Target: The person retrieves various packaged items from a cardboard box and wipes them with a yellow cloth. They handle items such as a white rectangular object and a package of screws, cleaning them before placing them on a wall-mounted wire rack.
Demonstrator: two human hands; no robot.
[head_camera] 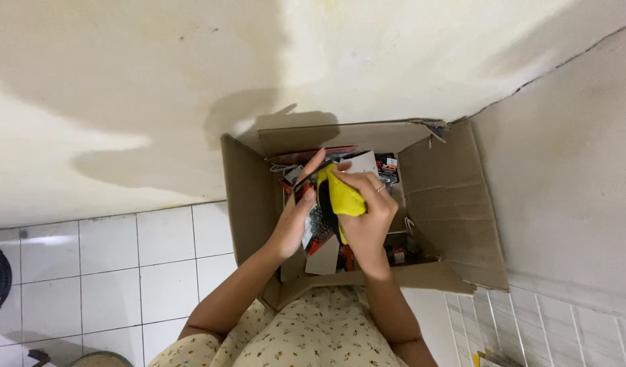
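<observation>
Nearest, a floral-print sleeve point(306, 333) leads to both hands over an open brown cardboard box point(456, 204). The left hand point(296, 221) cups a flat carded packet point(318, 224) from its left; the right hand point(367, 217) pinches the bright yellow piece point(343, 196), long axis running away from the person. More packets point(388, 166) lie beyond.

Dim, warm indoor light; soft broad shadows across cream wall point(157, 81); darker shadow cast above cardboard box point(456, 204); box interior murky; faint sheen on white floor tiles point(109, 265); mild softness throughout, no glare.
</observation>
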